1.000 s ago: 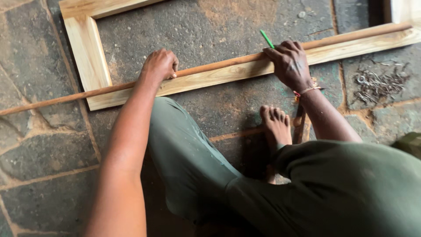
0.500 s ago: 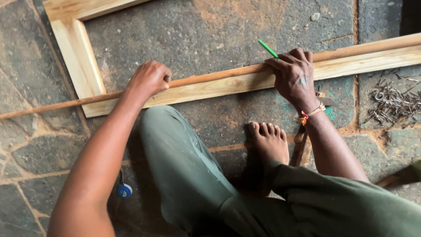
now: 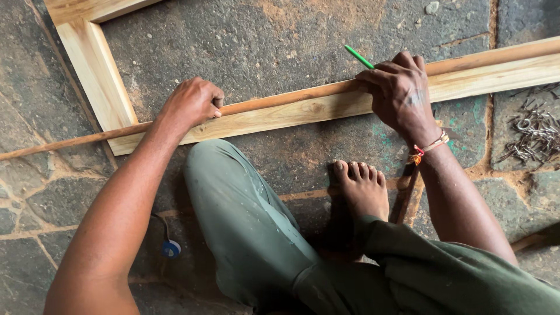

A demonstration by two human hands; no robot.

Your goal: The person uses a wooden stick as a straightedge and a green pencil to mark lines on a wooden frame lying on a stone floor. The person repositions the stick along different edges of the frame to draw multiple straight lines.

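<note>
Wooden thin brown strip is pinned on the pale frame rail by left hand, fingers curled; right hand grips a green pencil, marking; next needs steady pressure.

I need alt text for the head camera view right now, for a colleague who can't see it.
A person squatting on a stone floor presses a thin wooden strip against a pale wooden frame with the left hand, while the right hand holds a green pencil to the strip. A bare foot and a pile of nails sit nearby.
</note>
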